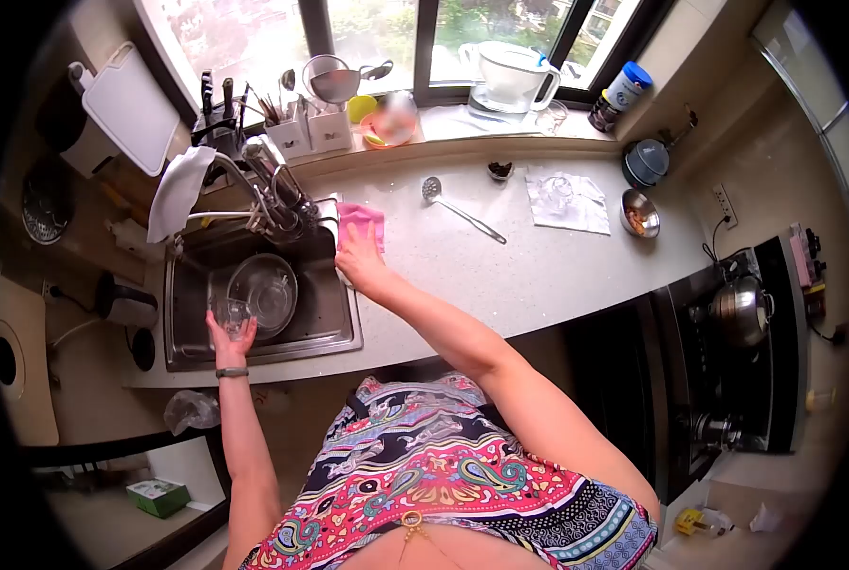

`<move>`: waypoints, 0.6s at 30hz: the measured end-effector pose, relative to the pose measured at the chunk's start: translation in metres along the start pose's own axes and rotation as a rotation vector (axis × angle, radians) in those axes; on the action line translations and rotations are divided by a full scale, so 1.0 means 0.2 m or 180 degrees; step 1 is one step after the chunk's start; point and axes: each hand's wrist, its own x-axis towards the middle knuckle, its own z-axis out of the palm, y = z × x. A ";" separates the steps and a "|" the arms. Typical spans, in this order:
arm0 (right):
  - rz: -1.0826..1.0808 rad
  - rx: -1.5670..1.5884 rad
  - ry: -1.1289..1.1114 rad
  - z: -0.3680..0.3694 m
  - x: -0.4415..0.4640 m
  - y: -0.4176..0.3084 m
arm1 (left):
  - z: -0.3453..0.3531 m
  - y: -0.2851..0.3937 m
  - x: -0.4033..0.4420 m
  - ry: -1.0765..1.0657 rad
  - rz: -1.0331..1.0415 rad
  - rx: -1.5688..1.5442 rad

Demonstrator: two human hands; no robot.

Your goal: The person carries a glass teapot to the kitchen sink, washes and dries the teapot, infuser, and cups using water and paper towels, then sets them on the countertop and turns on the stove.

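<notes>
My left hand (232, 334) is over the sink (328, 334), its fingers around a small clear glass cup (239, 312). Just behind the cup, a large clear glass bowl (277, 290) sits in the basin. My right hand (360, 261) reaches across to the counter beside the sink's right rim. Its fingers are stretched out and apart, touching a pink cloth (360, 217) that lies on the counter. The faucet (277, 214) stands behind the basin, with a white cloth (179, 190) draped near it.
On the counter lie a slotted spoon (462, 211), a small dish of dark pieces (500, 171), a clear plastic sheet (569, 201) and a metal bowl with food (639, 215). A water pitcher (508, 78) stands on the windowsill. The stove with a pot (743, 312) is at right.
</notes>
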 end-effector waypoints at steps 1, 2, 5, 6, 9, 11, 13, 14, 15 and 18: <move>0.0452 0.1669 -0.0680 0.04 -0.07 -0.03 | 0.02 -0.11 -0.07 0.0080 0.0304 0.0192; 0.0553 0.2834 -0.0987 0.07 -0.13 -0.05 | 0.07 -0.20 -0.13 -0.0211 0.0499 0.0422; 0.1374 0.4338 -0.1547 -0.02 -0.22 -0.19 | 0.35 -0.47 -0.26 -0.0914 0.0744 0.0579; 0.1737 0.5168 -0.1194 -0.05 -0.23 -0.24 | 0.48 -0.58 -0.34 -0.1101 0.0928 0.0776; 0.2193 0.6328 -0.0690 -0.09 -0.24 -0.22 | 0.64 -0.81 -0.31 -0.1509 0.1221 0.0820; 0.2465 0.6627 -0.0469 -0.10 -0.29 -0.15 | 0.77 -0.95 -0.38 -0.1580 0.1532 0.1005; 0.2670 0.6914 -0.0418 -0.13 -0.38 -0.06 | 0.85 -1.08 -0.41 -0.1793 0.1694 0.1146; 0.2872 0.7475 -0.0185 -0.14 -0.42 0.00 | 0.90 -1.15 -0.42 -0.1892 0.1776 0.1219; 0.3068 0.8035 0.0080 -0.14 -0.47 0.06 | 0.94 -1.23 -0.45 -0.2012 0.1763 0.1273; 0.3043 0.8179 0.0339 -0.20 -0.71 0.31 | 1.06 -1.50 -0.47 -0.2514 0.1560 0.1334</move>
